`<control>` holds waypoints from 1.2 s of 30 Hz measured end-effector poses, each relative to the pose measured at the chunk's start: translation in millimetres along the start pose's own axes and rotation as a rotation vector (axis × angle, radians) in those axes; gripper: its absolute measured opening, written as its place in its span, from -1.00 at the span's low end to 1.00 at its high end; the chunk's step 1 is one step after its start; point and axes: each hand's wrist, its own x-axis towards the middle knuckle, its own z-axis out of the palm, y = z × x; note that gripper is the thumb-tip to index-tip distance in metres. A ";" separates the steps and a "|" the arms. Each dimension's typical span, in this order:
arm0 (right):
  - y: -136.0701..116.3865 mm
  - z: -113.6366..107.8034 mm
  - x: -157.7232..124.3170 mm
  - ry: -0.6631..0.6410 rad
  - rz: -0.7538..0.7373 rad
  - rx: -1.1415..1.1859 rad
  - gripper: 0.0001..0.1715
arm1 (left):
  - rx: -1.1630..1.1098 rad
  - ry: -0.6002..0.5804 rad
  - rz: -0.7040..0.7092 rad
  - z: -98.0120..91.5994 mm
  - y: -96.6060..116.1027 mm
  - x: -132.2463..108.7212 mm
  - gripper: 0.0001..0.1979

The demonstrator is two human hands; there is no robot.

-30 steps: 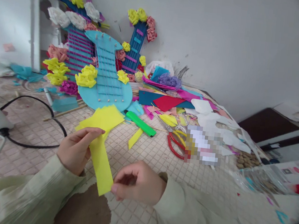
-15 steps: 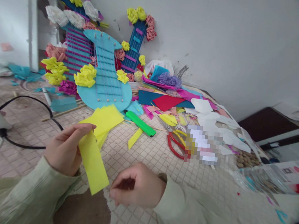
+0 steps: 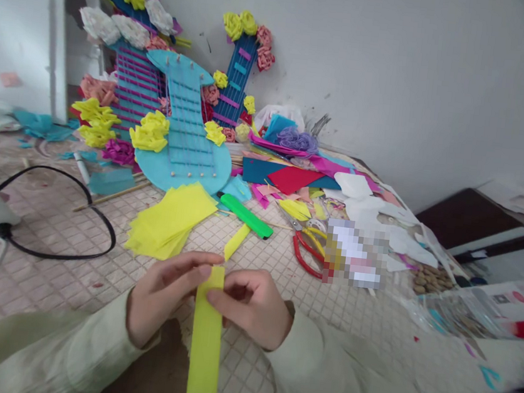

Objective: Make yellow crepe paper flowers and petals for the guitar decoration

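Observation:
A yellow paper strip [image 3: 205, 354] hangs lengthwise in front of me, its top end between my two hands. My left hand [image 3: 168, 296] pinches the strip's upper left edge between thumb and fingers. From the other side my right hand [image 3: 252, 306] grips it, thumb pressed on its face and fingers curled behind. Just beyond my left hand lies a fanned stack of yellow paper [image 3: 169, 220]. A single narrow yellow piece [image 3: 236, 242] rests past my fingertips, beside a green box cutter [image 3: 246, 216].
Red-handled scissors [image 3: 305, 258] lie right of the cutter. Decorated blue cardboard shapes [image 3: 188, 131] with paper flowers lean at the back. Paper scraps [image 3: 292, 178] and purple yarn [image 3: 298, 141] pile up behind. A black cable [image 3: 111, 230] loops at left; a bag of brown pebbles [image 3: 435, 280] sits right.
My left hand has carried the yellow strip away from the stack, rightward and down. My right hand has moved up slightly and closed on the strip, which now hangs nearly straight.

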 end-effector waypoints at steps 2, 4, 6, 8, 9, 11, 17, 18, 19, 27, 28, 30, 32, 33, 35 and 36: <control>-2.2 -1.0 0.5 0.049 -0.001 0.025 -0.71 | 0.011 0.014 0.040 -2.9 4.4 1.3 -0.71; -3.8 -2.0 1.1 0.067 -0.011 0.028 -0.71 | 0.110 0.033 0.111 -4.5 9.1 2.0 -0.77; -4.4 -2.5 1.4 0.063 -0.025 0.015 -0.70 | 0.218 0.056 0.151 -3.8 12.8 1.8 -0.83; -4.3 -2.7 1.6 0.056 -0.040 -0.006 -0.70 | 0.264 0.070 0.144 -1.7 14.7 1.3 -0.84; -4.1 -2.8 1.7 0.057 -0.049 -0.018 -0.69 | 0.270 0.071 0.140 -0.8 14.9 1.0 -0.83; -3.9 -3.3 1.9 0.061 -0.059 -0.031 -0.69 | 0.280 0.074 0.134 0.1 14.5 0.8 -0.84; -4.0 -4.5 2.3 0.067 -0.062 -0.024 -0.70 | 0.341 0.053 0.131 -2.2 15.0 1.8 -0.84; -3.9 -4.4 2.1 0.067 -0.062 -0.018 -0.70 | 0.354 0.048 0.141 -2.3 15.7 2.0 -0.83; -3.8 -4.4 2.0 0.066 -0.060 -0.012 -0.70 | 0.364 0.046 0.154 -2.3 16.4 2.1 -0.83; -4.8 -3.8 2.0 0.072 -0.041 0.002 -0.70 | 0.372 0.028 0.181 -3.5 19.0 1.5 -0.81; -5.0 -4.0 2.0 0.073 -0.038 0.007 -0.70 | 0.373 0.032 0.176 -3.6 18.9 1.3 -0.81; -5.1 -4.5 1.7 0.075 -0.040 0.008 -0.70 | 0.372 0.042 0.160 -3.6 19.2 1.2 -0.80; -5.1 -5.1 1.4 0.074 -0.049 0.002 -0.69 | 0.371 0.050 0.149 -3.5 19.5 1.8 -0.78; -5.1 -5.3 1.3 0.073 -0.053 0.005 -0.69 | 0.372 0.051 0.148 -3.6 19.3 2.3 -0.77; -5.5 -5.9 1.7 0.066 -0.041 0.049 -0.68 | 0.369 0.050 0.151 -4.5 17.8 3.4 -0.77; -5.8 -6.3 2.2 0.055 -0.027 0.087 -0.67 | 0.352 0.044 0.150 -5.1 16.3 3.8 -0.77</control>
